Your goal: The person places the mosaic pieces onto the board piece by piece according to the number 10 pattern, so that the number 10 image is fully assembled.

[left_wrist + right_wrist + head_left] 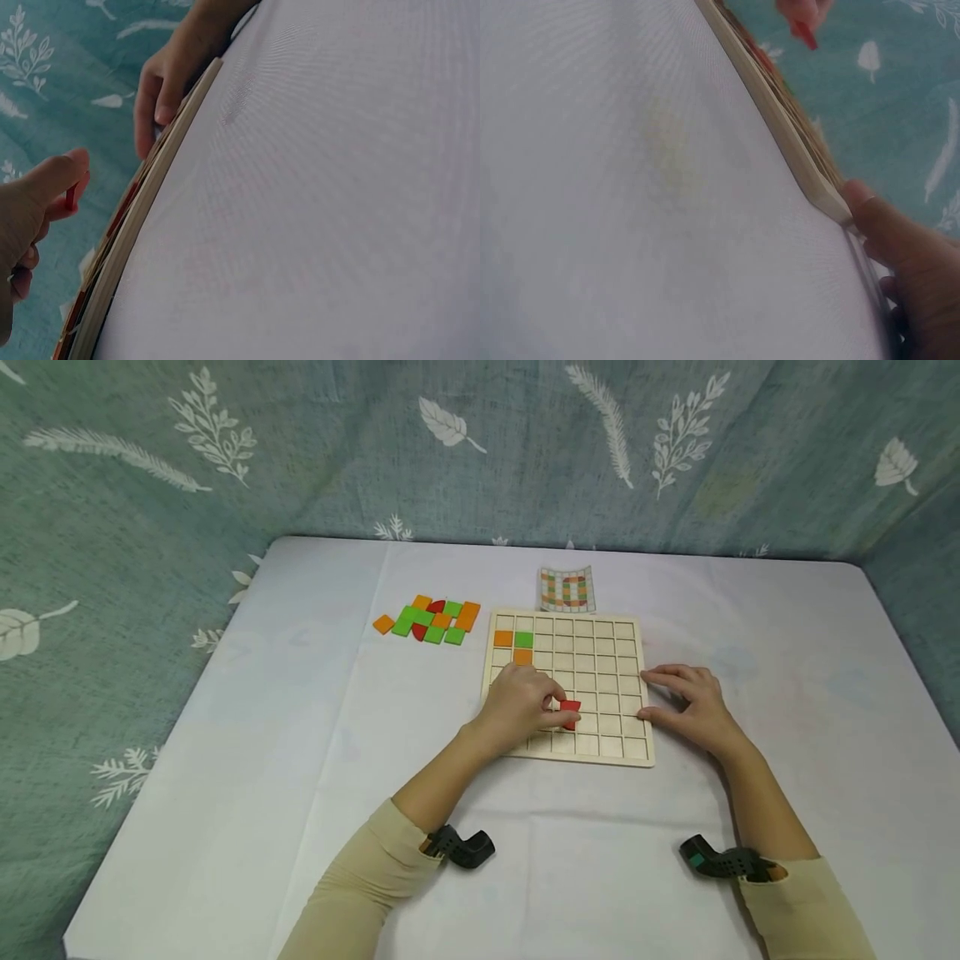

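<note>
My left hand point(521, 706) pinches a small red tile point(570, 705) between thumb and fingers over the lower middle of a pale wooden grid board point(611, 693). In the left wrist view the red tile point(73, 196) is held above the board's surface, and the thumb covers part of it. At the board's right edge, my right hand point(693, 706) rests its thumb and fingertips against the rim, fingers spread and gently bent. Two orange tiles point(503, 638) and a green tile point(523, 640) lie in squares at the board's upper left.
Left of the board lies a loose cluster of green, orange and red tiles point(423, 617), some of them rounded. A pattern card point(566, 590) with a coloured grid stands behind the board. White cloth point(240, 760) covers the table, and a green leaf-print curtain point(480, 460) hangs behind.
</note>
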### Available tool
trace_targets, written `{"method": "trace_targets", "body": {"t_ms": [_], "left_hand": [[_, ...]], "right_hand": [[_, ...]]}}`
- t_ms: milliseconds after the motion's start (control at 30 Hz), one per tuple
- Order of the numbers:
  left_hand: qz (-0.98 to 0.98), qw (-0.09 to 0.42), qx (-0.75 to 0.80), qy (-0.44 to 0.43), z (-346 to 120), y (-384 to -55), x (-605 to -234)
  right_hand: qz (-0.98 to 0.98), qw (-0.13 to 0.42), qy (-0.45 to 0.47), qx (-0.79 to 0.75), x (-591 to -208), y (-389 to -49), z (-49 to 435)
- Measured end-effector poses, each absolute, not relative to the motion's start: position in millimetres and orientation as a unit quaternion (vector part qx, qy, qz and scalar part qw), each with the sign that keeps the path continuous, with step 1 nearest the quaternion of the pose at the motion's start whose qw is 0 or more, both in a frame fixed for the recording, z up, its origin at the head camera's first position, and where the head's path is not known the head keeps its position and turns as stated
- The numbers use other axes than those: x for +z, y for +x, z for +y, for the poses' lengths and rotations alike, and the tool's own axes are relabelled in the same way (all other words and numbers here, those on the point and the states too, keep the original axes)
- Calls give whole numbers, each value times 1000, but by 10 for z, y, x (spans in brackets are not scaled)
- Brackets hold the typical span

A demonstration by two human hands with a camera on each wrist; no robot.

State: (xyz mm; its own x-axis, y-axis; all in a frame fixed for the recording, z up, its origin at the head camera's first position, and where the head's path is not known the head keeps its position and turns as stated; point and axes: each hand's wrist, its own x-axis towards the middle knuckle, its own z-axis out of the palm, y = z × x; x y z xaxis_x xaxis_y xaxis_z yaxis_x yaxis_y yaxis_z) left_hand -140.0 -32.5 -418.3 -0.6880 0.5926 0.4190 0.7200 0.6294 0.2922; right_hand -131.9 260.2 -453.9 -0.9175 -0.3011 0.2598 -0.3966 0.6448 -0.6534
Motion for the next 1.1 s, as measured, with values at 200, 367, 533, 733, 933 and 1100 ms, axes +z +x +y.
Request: {"method": "trace_targets", "body": {"t_ms": [200, 367, 533, 733, 933, 1100], "left_hand": [[-905, 114, -187, -365, -154, -1327, -4205], [-919, 92, -146, -356, 23, -1314, -4245], [-927, 89, -122, -344, 112, -1323, -4299], [-919, 123, -107, -360, 151, -1311, -4351], [-900, 198, -107, -373, 152, -1308, -4412], [-886, 249, -92, -380, 143, -1332, -4454]], "right_hand": [[-903, 69, 197, 375, -4552, -1303, 2610], [-904, 64, 193, 377, -4540, -1299, 2609], [-904, 59, 194, 377, -4530, -1300, 2597], [-903, 62, 193, 378, -4532, -1317, 2597], [-901, 66, 198, 380, -4527, -1319, 2592], [-899, 72, 204, 382, -4533, -1321, 2593]]}}
